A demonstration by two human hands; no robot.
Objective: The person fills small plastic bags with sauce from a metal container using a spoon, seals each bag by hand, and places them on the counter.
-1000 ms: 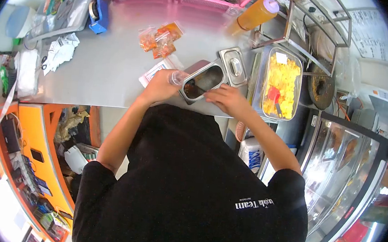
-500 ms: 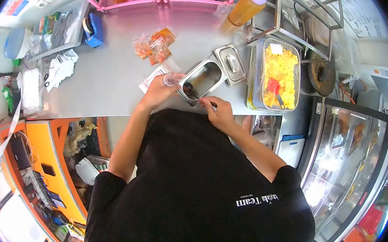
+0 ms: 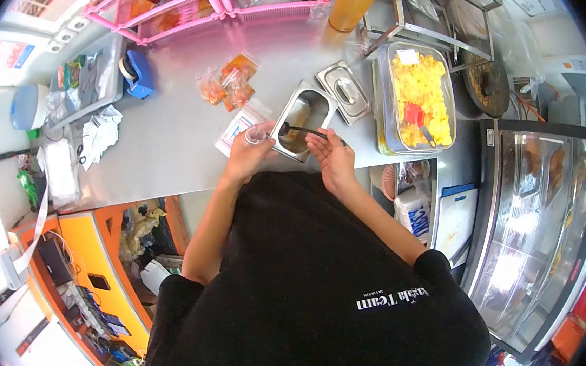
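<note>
My left hand is at the left side of a steel food pan. Its fingers are closed around a small clear plastic piece, perhaps a little cup or bag. My right hand grips the handle of a black spoon at the pan's near right. The spoon lies across the pan, its dark head low at the left inside. A thin residue shows in the pan. The pan's steel lid rests on the counter just to the right. A white printed packet lies beside my left hand.
Small bags of orange food lie behind the pan. A tub of yellow pieces with a red-and-black utensil stands right. Farther back are pink baskets, an amber squeeze bottle and a metal rack. A blue tape dispenser sits left.
My right hand has turned more open-palmed and shifted right, and the spoon now lies flatter across the pan. My left hand stays by the pan with the clear plastic. The whole view has shifted.
</note>
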